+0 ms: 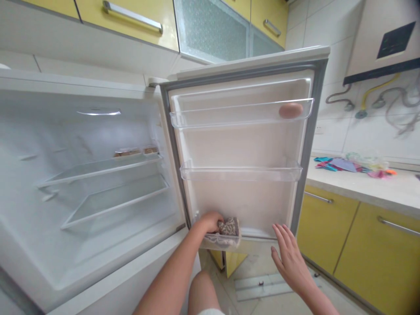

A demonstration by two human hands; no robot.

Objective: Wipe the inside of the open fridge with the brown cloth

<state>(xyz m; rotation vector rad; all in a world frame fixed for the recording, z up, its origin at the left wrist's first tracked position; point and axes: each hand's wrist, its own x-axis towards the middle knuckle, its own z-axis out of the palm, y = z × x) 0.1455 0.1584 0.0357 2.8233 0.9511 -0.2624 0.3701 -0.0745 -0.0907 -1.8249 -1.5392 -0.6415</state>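
Right hand (290, 258) near tray (226, 238); egg (290, 110) above

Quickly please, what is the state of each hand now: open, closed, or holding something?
Left hand: closed on the clear plastic box at the bottom of the fridge door.
Right hand: open, holding nothing.

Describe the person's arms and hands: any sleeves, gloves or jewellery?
The left forearm and right forearm are bare, with no sleeves in view. The left hand and right hand wear no gloves; no watch, bracelet or ring shows.
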